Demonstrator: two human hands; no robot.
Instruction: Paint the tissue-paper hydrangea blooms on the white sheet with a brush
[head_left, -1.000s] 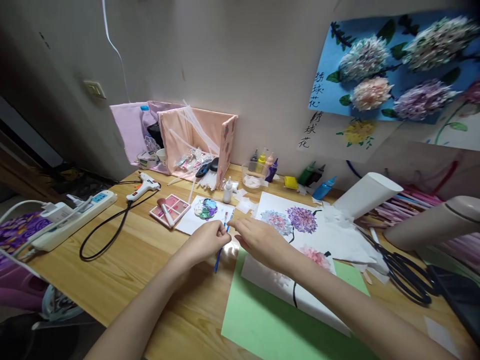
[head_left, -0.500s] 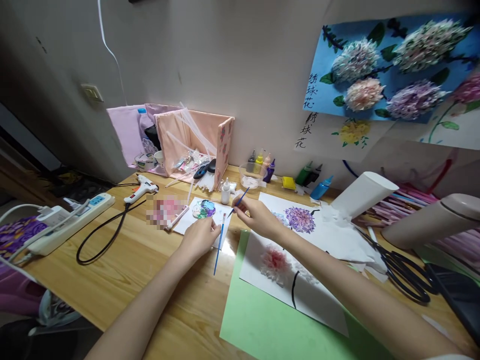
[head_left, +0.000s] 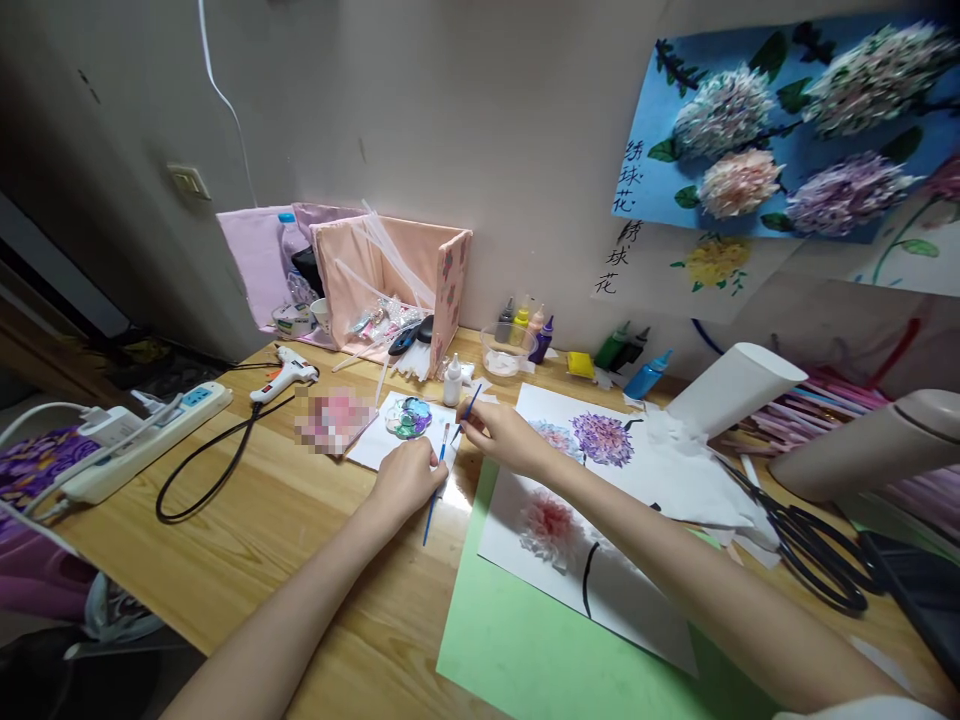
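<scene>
My right hand [head_left: 501, 432] pinches a thin blue-handled paintbrush [head_left: 469, 410] with its tip pointing down toward the white sheet that carries a small paint palette [head_left: 409, 416]. My left hand [head_left: 409, 478] is curled with its fingertips pinching a second blue paintbrush [head_left: 432, 494] that lies across the wooden table [head_left: 255, 520]. Just right of both hands lies a white sheet painted with pink and purple hydrangea flowers [head_left: 600, 438], resting on green paper [head_left: 525, 650].
A glue bottle [head_left: 452, 381], a clear bowl [head_left: 507, 350] and several paint bottles [head_left: 534, 332] stand behind the palette. A pink box [head_left: 390, 290], glue gun [head_left: 283, 374] and power strip [head_left: 142, 430] occupy the left. Black scissors [head_left: 817, 545] and a rolled white paper [head_left: 731, 388] lie right.
My right hand picked up one brush from the table, raised it toward the bowl, then brought its tip down beside the palette. My left hand stayed by the other brush.
</scene>
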